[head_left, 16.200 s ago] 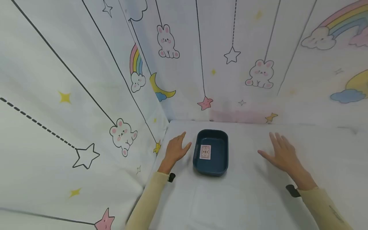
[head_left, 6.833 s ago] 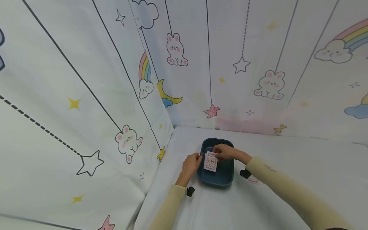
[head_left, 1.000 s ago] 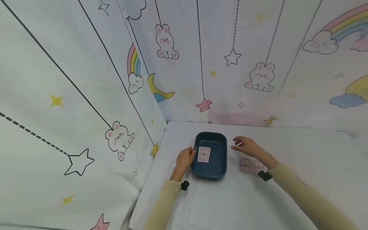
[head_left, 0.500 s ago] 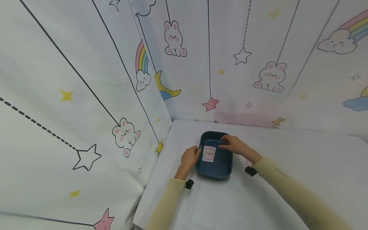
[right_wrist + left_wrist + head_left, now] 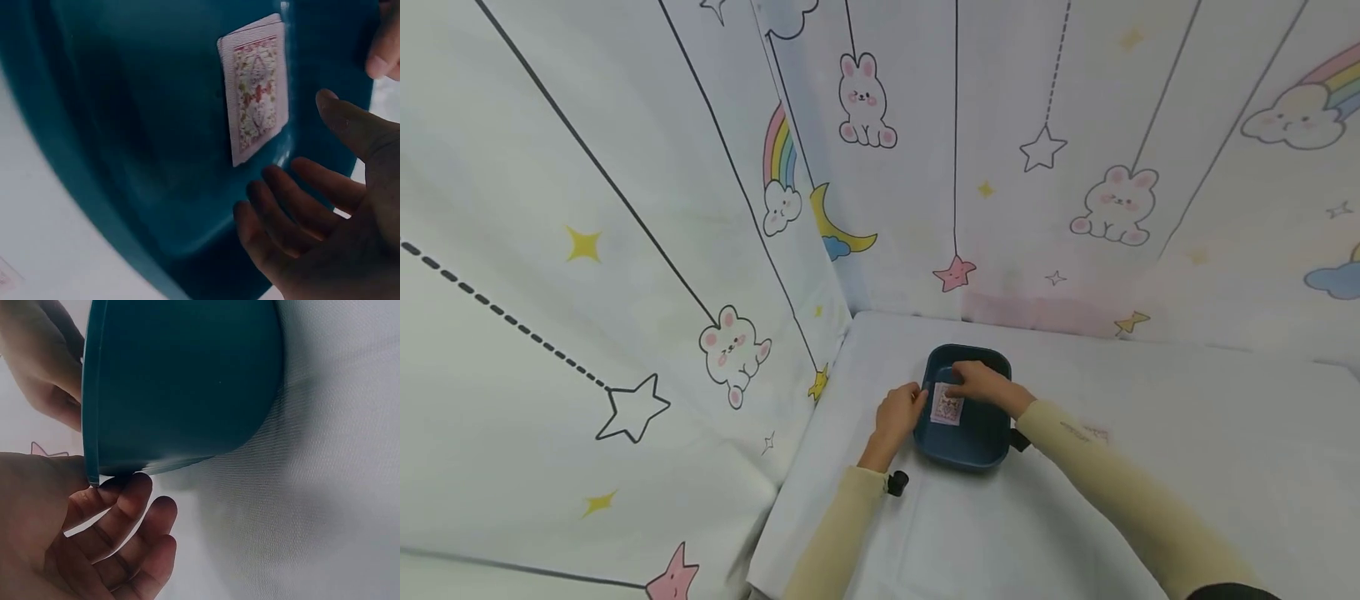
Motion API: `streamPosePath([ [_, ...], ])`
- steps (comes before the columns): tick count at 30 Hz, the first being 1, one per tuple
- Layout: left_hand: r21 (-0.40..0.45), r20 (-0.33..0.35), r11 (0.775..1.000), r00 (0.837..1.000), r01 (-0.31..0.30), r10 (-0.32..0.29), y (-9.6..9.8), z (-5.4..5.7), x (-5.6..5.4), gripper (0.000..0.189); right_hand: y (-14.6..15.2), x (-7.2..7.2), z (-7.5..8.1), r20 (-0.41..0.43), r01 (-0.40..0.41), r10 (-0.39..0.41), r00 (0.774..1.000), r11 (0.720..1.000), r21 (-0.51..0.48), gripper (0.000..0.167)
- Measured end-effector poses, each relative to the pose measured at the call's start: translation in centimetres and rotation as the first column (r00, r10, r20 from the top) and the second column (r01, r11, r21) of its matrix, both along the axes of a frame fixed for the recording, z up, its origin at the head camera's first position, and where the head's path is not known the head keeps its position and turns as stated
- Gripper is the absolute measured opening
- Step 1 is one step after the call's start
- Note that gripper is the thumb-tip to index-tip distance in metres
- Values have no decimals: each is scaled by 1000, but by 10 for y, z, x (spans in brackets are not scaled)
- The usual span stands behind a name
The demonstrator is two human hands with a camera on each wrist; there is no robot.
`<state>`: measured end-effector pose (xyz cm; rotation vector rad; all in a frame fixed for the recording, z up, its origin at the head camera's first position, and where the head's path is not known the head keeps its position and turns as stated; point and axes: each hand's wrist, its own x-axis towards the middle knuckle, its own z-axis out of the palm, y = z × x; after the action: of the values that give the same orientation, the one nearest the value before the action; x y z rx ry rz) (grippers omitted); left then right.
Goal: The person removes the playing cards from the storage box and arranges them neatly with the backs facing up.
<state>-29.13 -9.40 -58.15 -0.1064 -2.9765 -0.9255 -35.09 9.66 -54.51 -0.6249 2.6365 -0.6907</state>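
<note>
Bringing right hand over the card stack inside the blue tray, lower centre of the head view; noted outside the tray, to its right, a second ago. Probably lining up on the top card, not yet lifting it. Reaching in from lower right of frame with fingers loosely bent, thumb well apart, gripping nothing. Pinching the blue tray at its left rim with left hand, as before.

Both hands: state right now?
Left hand: closed, pinching the dark-blue, rounded-rectangular tray by its rim.
Right hand: open, holding nothing, over the tray near the red-and-white rectangular playing cards.
</note>
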Motion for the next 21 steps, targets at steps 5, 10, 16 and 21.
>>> streamPosePath([
  [5,12,-14,1000,1000,7,-7,-1,-2,2,28,-14,-4,-7,16,-46,44,999,988,145,51],
  [10,17,-29,1000,1000,8,-8,0,-4,3,28,-21,-1,-16,-3,-29,30,1000,965,260,52],
  [16,4,-28,1000,1000,12,-12,-1,-4,3,29,-25,1,-24,-63,-11,33,997,946,325,72],
  [21,20,-40,1000,999,19,-19,-2,1,3,29,-28,0,-20,-95,9,22,995,949,316,82],
])
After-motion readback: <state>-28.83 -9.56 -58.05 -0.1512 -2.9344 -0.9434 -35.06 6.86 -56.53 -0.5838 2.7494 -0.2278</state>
